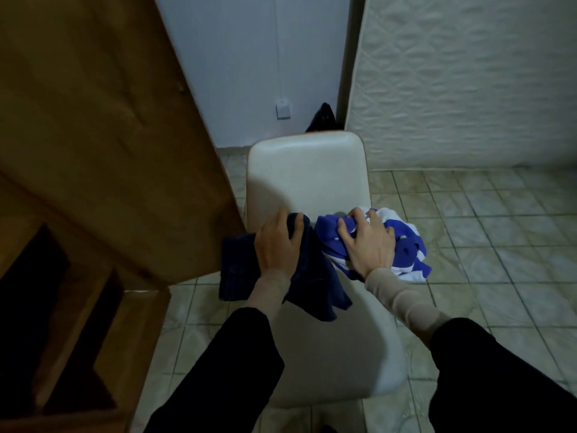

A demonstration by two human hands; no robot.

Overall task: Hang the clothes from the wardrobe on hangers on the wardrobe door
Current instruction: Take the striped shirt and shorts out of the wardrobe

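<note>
Navy garment (240, 270) gripped by left hand (276, 242), striped garment (402, 245) by right hand (368, 242); lift 1 clear of chair (312, 170)

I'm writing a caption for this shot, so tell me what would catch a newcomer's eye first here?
The bright blue and white striped garment stands out most, bunched on the right side of the white chair with the right hand gripping it. Beside it, the left hand holds a dark navy garment draped over the seat's left edge. The brown wooden wardrobe door fills the left of the view.
</note>
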